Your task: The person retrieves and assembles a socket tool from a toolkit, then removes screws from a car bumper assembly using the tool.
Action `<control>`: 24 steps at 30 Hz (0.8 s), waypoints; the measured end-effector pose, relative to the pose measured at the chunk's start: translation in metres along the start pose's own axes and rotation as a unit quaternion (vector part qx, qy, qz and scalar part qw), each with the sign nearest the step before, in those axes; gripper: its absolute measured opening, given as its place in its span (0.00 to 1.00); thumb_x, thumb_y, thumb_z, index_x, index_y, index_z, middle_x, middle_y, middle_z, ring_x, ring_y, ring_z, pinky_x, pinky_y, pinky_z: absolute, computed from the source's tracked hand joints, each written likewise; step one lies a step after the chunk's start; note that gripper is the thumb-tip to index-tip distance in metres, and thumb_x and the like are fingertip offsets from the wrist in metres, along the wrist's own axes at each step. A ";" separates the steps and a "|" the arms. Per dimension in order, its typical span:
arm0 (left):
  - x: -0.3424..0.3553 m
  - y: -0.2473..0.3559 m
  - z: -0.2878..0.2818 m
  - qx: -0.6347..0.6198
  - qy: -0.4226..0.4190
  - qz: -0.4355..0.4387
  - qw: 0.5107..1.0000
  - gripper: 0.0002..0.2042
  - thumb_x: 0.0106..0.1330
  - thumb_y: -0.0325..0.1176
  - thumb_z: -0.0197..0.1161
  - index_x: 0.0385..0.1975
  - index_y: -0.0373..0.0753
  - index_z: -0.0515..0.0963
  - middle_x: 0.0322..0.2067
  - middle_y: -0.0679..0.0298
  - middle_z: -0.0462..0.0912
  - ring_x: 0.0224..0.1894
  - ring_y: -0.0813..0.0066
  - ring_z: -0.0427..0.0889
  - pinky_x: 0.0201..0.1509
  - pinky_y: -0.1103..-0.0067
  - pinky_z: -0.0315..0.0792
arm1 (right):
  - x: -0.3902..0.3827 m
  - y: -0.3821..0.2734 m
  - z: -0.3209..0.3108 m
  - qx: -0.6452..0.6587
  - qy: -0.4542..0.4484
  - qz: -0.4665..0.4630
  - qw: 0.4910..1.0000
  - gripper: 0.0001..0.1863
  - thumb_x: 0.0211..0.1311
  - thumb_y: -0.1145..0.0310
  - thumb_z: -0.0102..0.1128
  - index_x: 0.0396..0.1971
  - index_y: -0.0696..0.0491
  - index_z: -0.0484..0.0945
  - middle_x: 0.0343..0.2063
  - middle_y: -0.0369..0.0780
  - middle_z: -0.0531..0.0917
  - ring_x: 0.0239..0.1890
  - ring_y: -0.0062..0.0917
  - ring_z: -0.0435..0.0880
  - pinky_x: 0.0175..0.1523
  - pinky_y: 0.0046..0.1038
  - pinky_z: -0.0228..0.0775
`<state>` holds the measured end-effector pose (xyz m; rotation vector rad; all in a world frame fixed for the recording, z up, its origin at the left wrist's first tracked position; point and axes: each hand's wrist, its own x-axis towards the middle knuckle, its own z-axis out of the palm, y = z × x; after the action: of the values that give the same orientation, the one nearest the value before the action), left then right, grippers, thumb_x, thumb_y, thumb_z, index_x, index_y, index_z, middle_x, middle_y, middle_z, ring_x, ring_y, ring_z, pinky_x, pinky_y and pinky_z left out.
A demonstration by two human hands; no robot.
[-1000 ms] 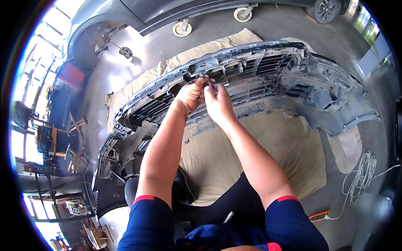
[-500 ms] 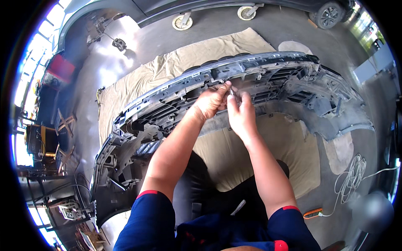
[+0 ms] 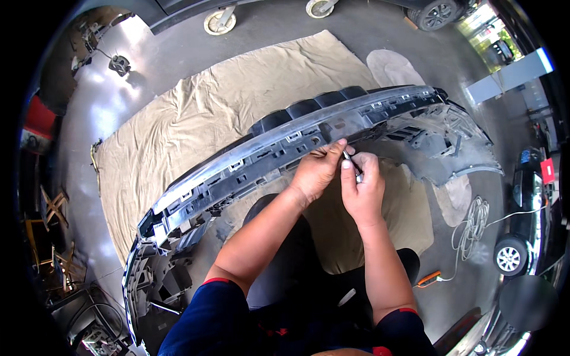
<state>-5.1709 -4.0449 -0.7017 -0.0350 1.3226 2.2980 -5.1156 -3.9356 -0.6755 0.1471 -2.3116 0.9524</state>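
A large car bumper (image 3: pixel 279 142) curves across in front of me, tilted so its slotted upper face shows. At its near edge, around the middle, my left hand (image 3: pixel 314 173) is closed on the rim, thumb stretched along the top. Just right of it my right hand (image 3: pixel 363 193) is closed round a slim, dark and silvery tool (image 3: pixel 347 156), whose exact kind I cannot make out. The tool's upper end points at the bumper edge beside my left thumb. Its contact with the bumper is hidden by my fingers.
Beige cloth (image 3: pixel 225 89) lies under the bumper. A coiled pale cable (image 3: pixel 472 222) and an orange-handled object (image 3: pixel 428 278) are on the floor to the right. White castors (image 3: pixel 219 22) stand at the far side below a dark car. Wooden stands (image 3: pixel 54 204) are at the left.
The bumper has tipped, so its upper face shows and the inner slats are mostly hidden. Both hands have stayed together at its near edge. The view has shifted.
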 end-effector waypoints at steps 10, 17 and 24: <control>0.010 -0.005 -0.012 0.007 -0.072 0.019 0.997 0.18 0.78 0.48 0.57 0.43 0.38 0.83 0.35 0.64 0.84 0.38 0.79 0.81 0.43 0.79 0.76 | 0.007 -0.005 -0.005 -0.136 -0.083 -0.002 0.987 0.14 0.72 0.60 0.61 0.37 0.57 0.74 0.26 0.41 0.80 0.28 0.31 0.80 0.40 0.35 0.74; 0.012 -0.005 -0.027 -0.047 -0.127 -0.080 0.988 0.17 0.79 0.47 0.56 0.45 0.39 0.83 0.35 0.65 0.83 0.40 0.79 0.80 0.44 0.80 0.76 | 0.003 -0.020 -0.004 0.122 -0.106 0.372 0.914 0.13 0.75 0.60 0.57 0.37 0.55 0.74 0.22 0.35 0.78 0.24 0.22 0.77 0.34 0.30 0.71; -0.002 0.018 -0.010 0.000 -0.008 -0.043 0.999 0.14 0.76 0.45 0.62 0.41 0.39 0.83 0.35 0.66 0.84 0.40 0.79 0.80 0.44 0.79 0.75 | 0.015 -0.027 -0.002 0.554 -0.033 0.557 0.618 0.13 0.78 0.57 0.52 0.40 0.52 0.74 0.21 0.31 0.72 0.20 0.18 0.68 0.26 0.25 0.61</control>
<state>-5.1790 -4.0614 -0.6925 -0.0710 1.2871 2.2220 -5.1182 -3.9523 -0.6491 -0.8804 -1.2572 2.8950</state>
